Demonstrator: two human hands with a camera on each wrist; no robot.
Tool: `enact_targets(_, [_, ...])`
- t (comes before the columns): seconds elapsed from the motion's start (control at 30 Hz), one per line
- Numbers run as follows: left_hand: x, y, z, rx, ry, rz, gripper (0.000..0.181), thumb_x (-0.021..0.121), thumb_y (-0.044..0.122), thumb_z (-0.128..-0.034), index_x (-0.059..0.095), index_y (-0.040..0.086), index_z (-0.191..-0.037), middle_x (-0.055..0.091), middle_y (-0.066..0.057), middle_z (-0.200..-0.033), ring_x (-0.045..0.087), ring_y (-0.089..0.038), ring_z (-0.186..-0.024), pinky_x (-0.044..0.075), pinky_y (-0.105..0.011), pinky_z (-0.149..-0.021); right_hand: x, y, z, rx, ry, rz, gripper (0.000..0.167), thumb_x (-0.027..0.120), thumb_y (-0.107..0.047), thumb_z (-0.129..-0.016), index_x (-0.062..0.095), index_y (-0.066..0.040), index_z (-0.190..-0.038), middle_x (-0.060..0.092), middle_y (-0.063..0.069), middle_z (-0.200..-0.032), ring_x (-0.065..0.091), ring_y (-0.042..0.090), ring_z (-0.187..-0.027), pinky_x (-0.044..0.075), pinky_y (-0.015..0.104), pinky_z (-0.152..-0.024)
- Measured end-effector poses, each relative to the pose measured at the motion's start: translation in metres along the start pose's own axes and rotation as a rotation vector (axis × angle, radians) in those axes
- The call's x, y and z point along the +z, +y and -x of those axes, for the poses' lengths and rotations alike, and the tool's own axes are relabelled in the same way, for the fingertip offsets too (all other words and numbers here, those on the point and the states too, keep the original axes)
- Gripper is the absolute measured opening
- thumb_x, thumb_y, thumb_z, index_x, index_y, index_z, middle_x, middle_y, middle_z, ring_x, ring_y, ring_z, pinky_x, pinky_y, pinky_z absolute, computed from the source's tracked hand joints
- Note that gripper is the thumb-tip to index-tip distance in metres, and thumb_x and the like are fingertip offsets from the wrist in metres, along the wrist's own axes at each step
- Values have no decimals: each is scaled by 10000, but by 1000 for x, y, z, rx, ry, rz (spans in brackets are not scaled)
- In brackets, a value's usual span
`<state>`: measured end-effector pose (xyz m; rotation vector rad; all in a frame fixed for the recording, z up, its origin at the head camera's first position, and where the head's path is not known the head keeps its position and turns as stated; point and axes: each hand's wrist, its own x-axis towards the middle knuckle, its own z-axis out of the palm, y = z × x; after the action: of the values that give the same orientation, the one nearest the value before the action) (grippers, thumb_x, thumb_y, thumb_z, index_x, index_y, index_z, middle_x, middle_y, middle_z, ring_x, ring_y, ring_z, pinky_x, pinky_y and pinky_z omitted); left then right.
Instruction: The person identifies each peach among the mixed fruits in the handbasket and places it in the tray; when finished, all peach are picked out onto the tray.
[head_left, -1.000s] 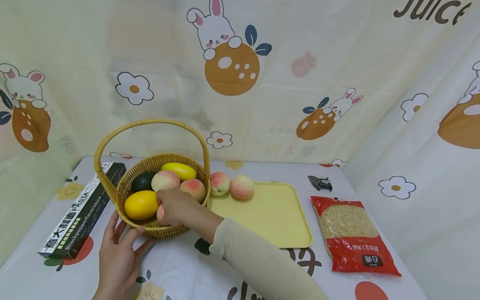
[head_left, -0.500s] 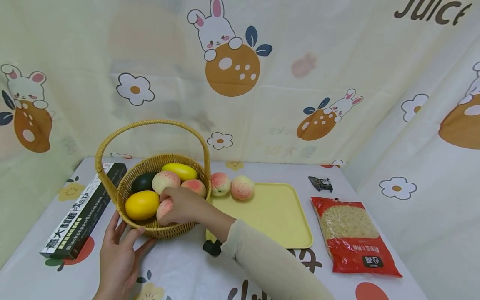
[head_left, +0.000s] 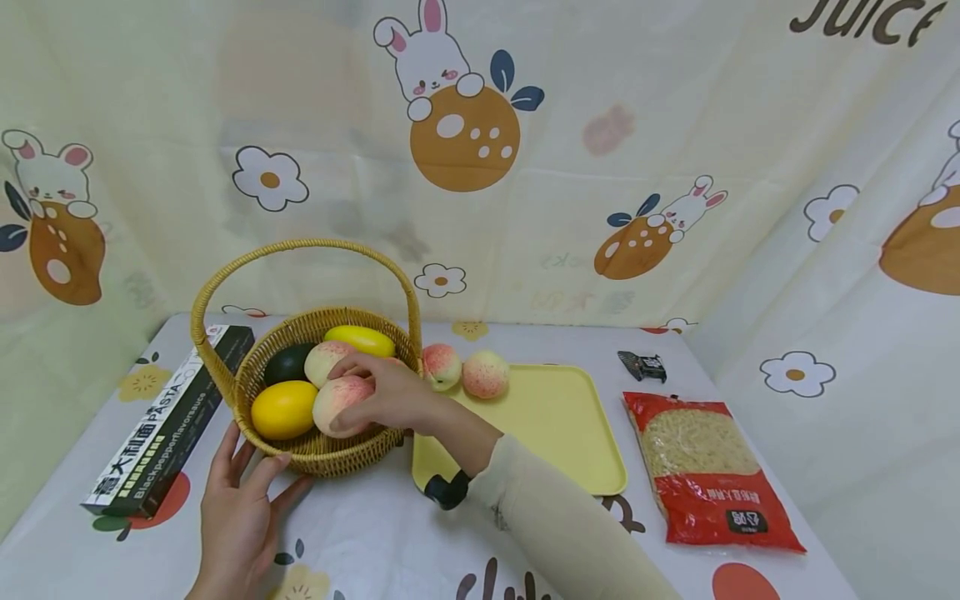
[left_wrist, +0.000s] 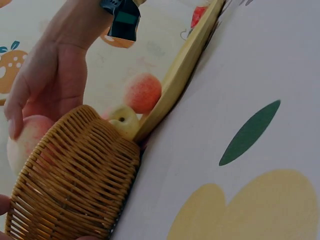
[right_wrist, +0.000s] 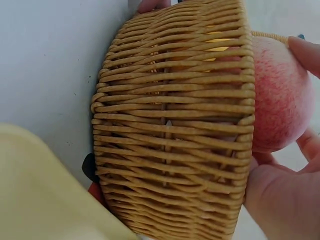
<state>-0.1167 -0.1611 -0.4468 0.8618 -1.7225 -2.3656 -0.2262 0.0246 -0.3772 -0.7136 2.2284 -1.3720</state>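
In the head view a wicker basket (head_left: 330, 462) holds a yellow fruit (head_left: 284, 410), a dark green fruit (head_left: 288, 365), a long yellow fruit (head_left: 360, 339) and peaches. My right hand (head_left: 397, 400) has thumb and fingers around a peach (head_left: 337, 407) at the basket's near right side. The right wrist view shows this peach (right_wrist: 280, 95) at the rim, between the fingers. My left hand (head_left: 238, 517) touches the basket's near left side with spread fingers.
Two peaches (head_left: 485, 375) lie by a yellow tray (head_left: 540, 425) right of the basket. A pasta box (head_left: 168, 425) stands left, a red pasta bag (head_left: 712, 475) and a small black packet (head_left: 641, 367) right. Patterned cloth (head_left: 337, 108) hangs behind.
My right hand has moved up and right, and the peach in it has risen and shows more of its surface. The left hand and basket have stayed nearly still.
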Motion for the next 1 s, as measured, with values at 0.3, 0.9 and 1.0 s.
enact_targets(0.3, [0, 0, 0, 5, 7, 3, 907, 569, 51, -1034, 125, 549, -1647, 67, 15, -1805, 345, -391, -1565, 541, -625, -1023, -10, 7, 7, 3, -41, -335, 537, 788, 20, -878, 608, -131, -1361, 601, 69, -1253, 735, 237, -809, 688, 402, -788])
enact_targets(0.9, [-1, 0, 2, 8, -7, 12, 908, 565, 51, -1039, 113, 557, -1643, 40, 24, -1806, 335, -389, -1572, 538, -625, -1041, -57, 6, 55, -96, 12, -354, 576, 736, 21, -805, 576, -80, -1348, 513, 89, -1429, 605, 282, -1135, 625, 350, -873])
enact_targets(1.0, [0, 0, 2, 7, -7, 11, 909, 566, 50, -1038, 118, 561, -1641, 41, 22, -1806, 336, -394, -1570, 540, -625, -1041, -66, 11, 65, -95, 36, -367, 573, 729, 25, -802, 573, -72, -1344, 519, 97, -1424, 612, 289, -1136, 633, 354, -860])
